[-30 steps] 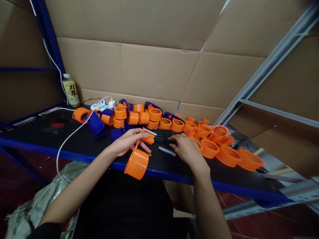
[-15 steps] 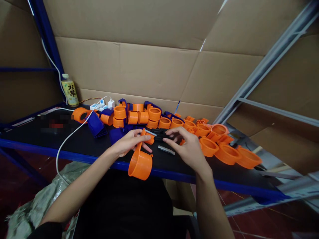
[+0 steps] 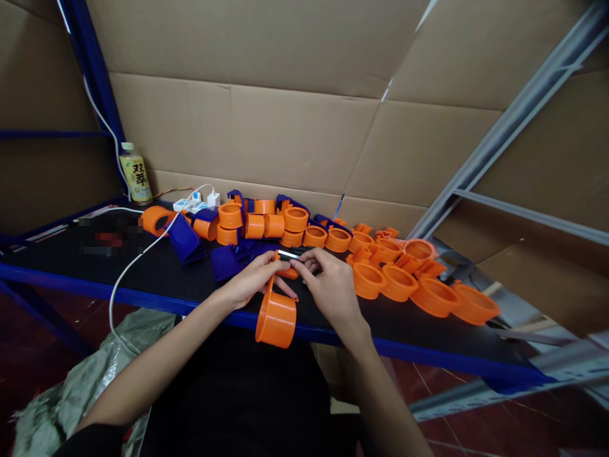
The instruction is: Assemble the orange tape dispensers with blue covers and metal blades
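Observation:
My left hand [image 3: 252, 279] grips an orange plastic cup-shaped part [image 3: 276, 317] by its top bracket, and the cup hangs below the front edge of the black bench [image 3: 157, 273]. My right hand [image 3: 328, 285] has closed in on the same bracket, its fingers pinched on a small black and silver piece [image 3: 288, 254] at the top of the part. Both hands touch each other over the bench's front middle.
Many orange rings and cups [image 3: 409, 279] lie in a row across the bench, with blue parts [image 3: 183, 238] among them. A drink bottle [image 3: 135, 172], a white power strip [image 3: 193, 203] and a white cable [image 3: 128, 266] are at the left. Cardboard walls stand behind; a grey metal rail [image 3: 504, 127] slants at right.
My right hand lifted from the bench by the orange rings and moved left to meet my left hand at the orange part. The orange cup shifted slightly right.

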{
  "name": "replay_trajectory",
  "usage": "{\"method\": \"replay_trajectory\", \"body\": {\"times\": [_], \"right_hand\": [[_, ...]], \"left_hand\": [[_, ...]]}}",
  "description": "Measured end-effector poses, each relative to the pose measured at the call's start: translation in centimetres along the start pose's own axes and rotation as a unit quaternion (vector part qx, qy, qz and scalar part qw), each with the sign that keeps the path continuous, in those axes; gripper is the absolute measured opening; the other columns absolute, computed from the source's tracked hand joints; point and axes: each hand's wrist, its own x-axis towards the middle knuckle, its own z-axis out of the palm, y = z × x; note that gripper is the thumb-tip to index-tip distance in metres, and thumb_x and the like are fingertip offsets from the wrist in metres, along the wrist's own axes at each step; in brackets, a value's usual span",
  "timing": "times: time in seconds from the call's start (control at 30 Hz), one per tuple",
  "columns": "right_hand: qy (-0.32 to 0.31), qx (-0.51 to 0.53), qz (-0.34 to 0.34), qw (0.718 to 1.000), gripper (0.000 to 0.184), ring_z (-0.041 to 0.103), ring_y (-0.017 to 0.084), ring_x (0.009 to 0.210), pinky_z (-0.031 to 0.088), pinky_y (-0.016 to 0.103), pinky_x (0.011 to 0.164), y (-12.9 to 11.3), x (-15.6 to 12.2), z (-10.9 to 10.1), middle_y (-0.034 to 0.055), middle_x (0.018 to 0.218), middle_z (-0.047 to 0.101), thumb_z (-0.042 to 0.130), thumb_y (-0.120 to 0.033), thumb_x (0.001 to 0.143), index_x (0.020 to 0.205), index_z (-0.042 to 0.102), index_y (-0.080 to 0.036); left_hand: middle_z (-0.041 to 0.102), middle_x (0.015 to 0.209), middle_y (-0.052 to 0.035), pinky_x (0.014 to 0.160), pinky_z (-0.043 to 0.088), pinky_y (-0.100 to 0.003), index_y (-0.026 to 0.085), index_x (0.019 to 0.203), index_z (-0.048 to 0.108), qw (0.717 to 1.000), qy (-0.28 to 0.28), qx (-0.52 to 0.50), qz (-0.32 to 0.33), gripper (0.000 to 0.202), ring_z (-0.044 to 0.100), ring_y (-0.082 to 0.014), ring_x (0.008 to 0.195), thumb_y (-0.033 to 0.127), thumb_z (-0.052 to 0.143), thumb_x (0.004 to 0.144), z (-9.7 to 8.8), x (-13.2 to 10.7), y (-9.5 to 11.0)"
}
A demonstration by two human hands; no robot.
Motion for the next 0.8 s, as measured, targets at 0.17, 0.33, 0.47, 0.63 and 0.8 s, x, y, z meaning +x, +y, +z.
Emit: {"method": "replay_trajectory", "body": {"times": [0.17,0.33,0.47,0.63,0.8], "right_hand": [[-0.025,-0.02,-0.078,0.996,0.016,0.07,0.023,0.095,0.057,0.035,0.081,-0.4,0.1,-0.2,0.0088,0.104,0.073,0.058,-0.029,0.099,0.108,0.069,-0.02],[-0.064,-0.054,-0.151,0.985,0.032,0.064,0.026,0.119,0.057,0.041,0.095,-0.8,0.0,-0.3,0.0098,0.125,0.07,0.05,-0.025,0.102,0.132,0.064,-0.024],[-0.098,-0.002,-0.152,0.984,0.039,0.058,0.024,0.132,0.054,0.043,0.104,-0.6,0.1,0.2,0.007,0.143,0.062,0.049,-0.025,0.103,0.14,0.059,-0.028],[-0.128,0.033,-0.105,0.986,0.038,0.059,0.022,0.131,0.052,0.04,0.106,0.2,1.9,1.6,0.006,0.142,0.063,0.043,-0.027,0.105,0.14,0.058,-0.027],[-0.241,-0.16,-0.136,0.948,0.042,0.055,0.029,0.133,0.046,0.045,0.11,0.6,3.0,4.3,0.0115,0.143,0.063,0.045,-0.023,0.103,0.142,0.059,-0.017]], "left_hand": [[0.075,0.105,-0.0124,0.057,0.06,-0.032,0.018,0.115,0.056,0.999,0.021,-0.046,-0.014,0.032,0.078,-0.026,0.071,0.036,0.064,0.09,-0.2,-0.1,0.2],[0.075,0.093,-0.009,0.059,0.062,-0.038,0.019,0.116,0.058,0.994,0.039,-0.097,-0.017,0.033,0.075,-0.0247,0.065,0.041,0.06,0.093,-0.6,-0.1,0.7],[0.072,0.082,-0.0051,0.062,0.064,-0.04,0.018,0.109,0.058,0.991,0.081,-0.104,0.022,0.026,0.073,-0.0223,0.063,0.032,0.067,0.088,-1.2,0.0,1.2],[0.074,0.088,-0.0077,0.063,0.065,-0.042,0.016,0.108,0.058,0.973,0.155,-0.163,0.045,0.027,0.067,-0.0162,0.053,0.035,0.065,0.09,-2.4,-0.2,2.8],[0.074,0.085,-0.0073,0.061,0.065,-0.039,0.016,0.108,0.062,0.966,0.16,-0.199,0.047,0.03,0.067,-0.0164,0.053,0.042,0.056,0.095,-3.9,-0.8,4.9]]}}
